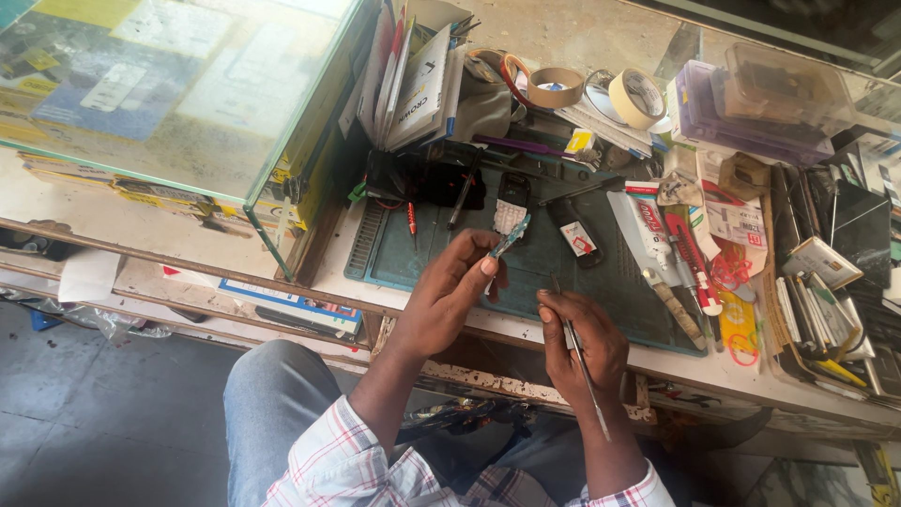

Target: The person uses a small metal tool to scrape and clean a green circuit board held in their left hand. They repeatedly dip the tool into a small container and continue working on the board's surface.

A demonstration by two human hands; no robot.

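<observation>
My left hand (458,286) is raised over the green work mat (544,272), its fingers closed on a small flat bluish-white part (510,235) that sticks up from the fingertips. My right hand (577,343) sits at the mat's near edge and grips a thin metal tool (584,371), like tweezers, whose long end points back along my forearm. The two hands are a short gap apart. A small dark phone (512,191) lies on the mat just beyond the left hand.
A glass display case (178,103) stands at the left. Tape rolls (638,97), a stack of books (418,84), clear plastic boxes (770,103), a glue tube (648,230), a red-handled cutter (693,253) and other small tools crowd the bench's back and right.
</observation>
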